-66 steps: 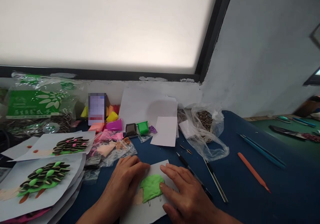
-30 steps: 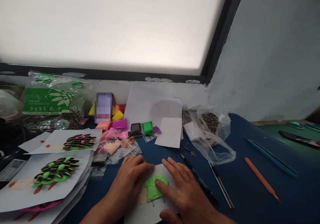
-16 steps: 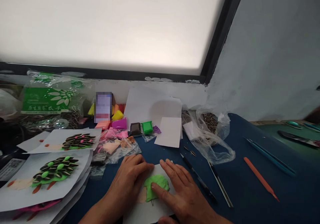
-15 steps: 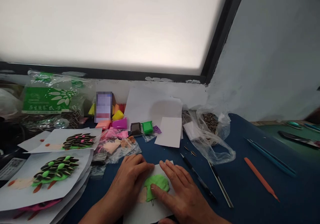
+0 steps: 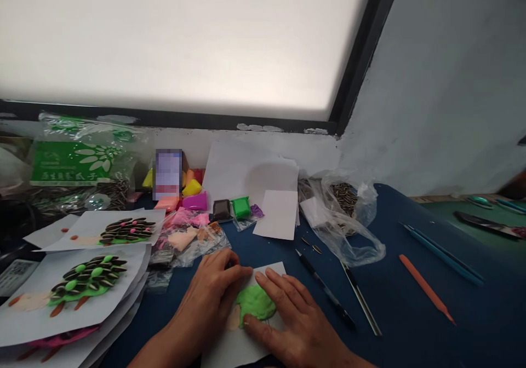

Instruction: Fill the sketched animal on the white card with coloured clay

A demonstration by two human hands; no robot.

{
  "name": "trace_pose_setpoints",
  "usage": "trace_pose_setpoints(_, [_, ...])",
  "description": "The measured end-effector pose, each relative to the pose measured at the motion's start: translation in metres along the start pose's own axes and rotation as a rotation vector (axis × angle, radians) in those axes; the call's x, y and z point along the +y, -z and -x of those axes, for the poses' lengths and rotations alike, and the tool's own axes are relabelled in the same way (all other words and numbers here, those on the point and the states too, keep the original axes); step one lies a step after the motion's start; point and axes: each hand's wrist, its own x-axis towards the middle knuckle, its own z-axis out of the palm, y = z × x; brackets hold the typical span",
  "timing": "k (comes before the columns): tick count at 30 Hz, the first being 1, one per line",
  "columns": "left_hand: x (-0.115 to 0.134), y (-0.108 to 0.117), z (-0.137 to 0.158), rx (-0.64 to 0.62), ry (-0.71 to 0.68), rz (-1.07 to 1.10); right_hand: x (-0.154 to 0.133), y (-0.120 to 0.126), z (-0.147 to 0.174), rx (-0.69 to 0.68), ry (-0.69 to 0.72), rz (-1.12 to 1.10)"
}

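A white sheet of paper [image 5: 228,351] lies at the front of the table with a flattened patch of light green clay [image 5: 257,302] on it. A small beige clay piece [image 5: 234,318] joins the green at its left. My left hand [image 5: 211,297] is curled on the paper's left side, thumb pointing inward along the top, its fingertips partly hidden. Across the right side of the green clay lies my right hand [image 5: 293,318], fingers stretched out and thumb pressing on the clay's lower edge.
Finished hedgehog pictures [image 5: 88,280] with seed spines are stacked at left. Behind are clay packets [image 5: 241,207], a phone [image 5: 167,174] and a seed bag [image 5: 345,203]. A pen [image 5: 324,288], a metal-edged cutter [image 5: 361,299], an orange tool [image 5: 427,288] and blue tweezers [image 5: 444,254] lie right.
My right thumb has slid slightly down and left on the green clay, to its lower edge. The right fingers have shifted a little left. My left hand stays at the paper's left side.
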Motion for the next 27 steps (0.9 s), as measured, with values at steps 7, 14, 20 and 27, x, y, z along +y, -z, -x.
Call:
trace_pose_setpoints(7, [0.0,0.0,0.0,0.005,-0.028,-0.025,0.003,0.007,0.004,0.064,-0.026,0.001])
trace_pose_setpoints(14, [-0.002,-0.001,0.002,0.015,-0.043,-0.045,0.001,0.008,0.005,0.101,-0.082,0.032])
trace_pose_setpoints(20, [-0.001,0.001,0.001,-0.016,-0.057,-0.045,0.003,0.008,0.005,0.109,-0.079,0.004])
trace_pose_setpoints(27, [-0.002,0.002,0.0,-0.011,-0.079,-0.034,0.007,0.013,0.001,0.059,-0.169,-0.074])
